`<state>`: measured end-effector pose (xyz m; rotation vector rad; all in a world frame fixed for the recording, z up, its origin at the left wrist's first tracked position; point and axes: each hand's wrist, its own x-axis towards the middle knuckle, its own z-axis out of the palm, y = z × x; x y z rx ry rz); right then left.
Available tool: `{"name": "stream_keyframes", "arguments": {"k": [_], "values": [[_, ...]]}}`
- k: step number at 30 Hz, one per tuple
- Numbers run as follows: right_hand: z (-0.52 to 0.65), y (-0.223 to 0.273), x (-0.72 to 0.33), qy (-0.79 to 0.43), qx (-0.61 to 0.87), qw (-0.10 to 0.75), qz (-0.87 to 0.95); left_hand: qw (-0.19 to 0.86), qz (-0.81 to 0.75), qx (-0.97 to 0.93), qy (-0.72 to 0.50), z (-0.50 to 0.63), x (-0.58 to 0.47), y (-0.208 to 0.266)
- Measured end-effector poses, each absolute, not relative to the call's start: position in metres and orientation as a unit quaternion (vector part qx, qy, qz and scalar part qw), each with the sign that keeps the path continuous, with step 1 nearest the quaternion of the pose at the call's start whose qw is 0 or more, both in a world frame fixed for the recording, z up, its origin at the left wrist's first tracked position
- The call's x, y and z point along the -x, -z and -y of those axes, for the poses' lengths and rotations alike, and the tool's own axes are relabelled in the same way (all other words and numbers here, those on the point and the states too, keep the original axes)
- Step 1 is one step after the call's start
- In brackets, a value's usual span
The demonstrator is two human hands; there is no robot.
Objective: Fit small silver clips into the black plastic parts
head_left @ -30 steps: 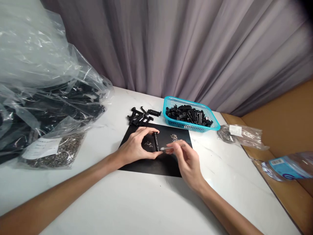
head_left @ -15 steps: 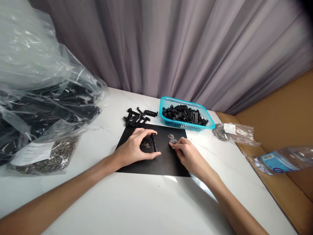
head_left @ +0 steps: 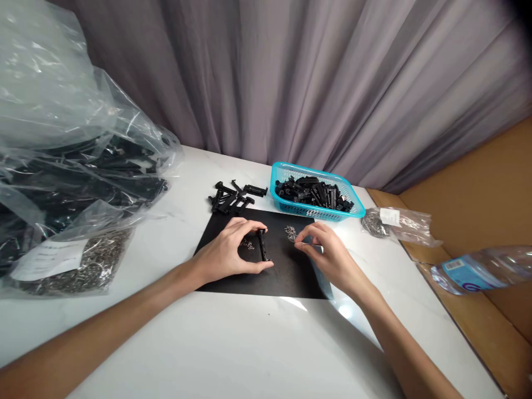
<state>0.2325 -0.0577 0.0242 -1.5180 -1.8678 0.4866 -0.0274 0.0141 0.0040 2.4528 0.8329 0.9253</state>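
My left hand (head_left: 233, 246) grips a narrow black plastic part (head_left: 262, 245) by its two ends, between thumb and forefinger, over a black mat (head_left: 270, 280). Behind that part, partly screened by the hand, lies a small group of tiny wire pieces (head_left: 248, 244). My right hand (head_left: 326, 246) is pinched at the edge of a little heap of shiny metal wire pieces (head_left: 290, 233), perhaps small springs. A thin pale line shows between its fingers, too small to name.
A blue basket (head_left: 318, 212) full of black parts stands behind the mat, with several loose black parts (head_left: 233, 197) left of it. Large plastic bags (head_left: 83, 166) fill the left side. A small bag of metal pieces (head_left: 376, 223) and a bottle (head_left: 474, 274) are on the right.
My right hand has shifted slightly right and up, its fingers raised a little at the heap's edge. The left hand still holds the black plastic part in nearly the same place.
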Motion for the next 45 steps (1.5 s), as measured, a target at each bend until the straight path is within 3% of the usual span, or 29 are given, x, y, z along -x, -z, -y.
{"name": "stream_keyframes", "arguments": {"k": [6,17,33,45], "values": [[0.055,-0.008,-0.22,-0.348,0.555,0.386,0.649,0.225,-0.293,-0.888,-0.273,-0.014,0.029,0.0],[0.051,0.0,-0.211,-0.44,0.502,0.41,0.621,0.234,-0.287,-0.893,-0.255,-0.014,0.029,-0.002],[0.043,0.007,-0.219,-0.454,0.507,0.417,0.602,0.24,-0.297,-0.894,-0.236,-0.013,0.028,-0.003],[0.048,0.004,-0.219,-0.267,0.508,0.365,0.733,0.207,-0.278,-0.901,-0.26,-0.014,0.027,-0.003]]}}
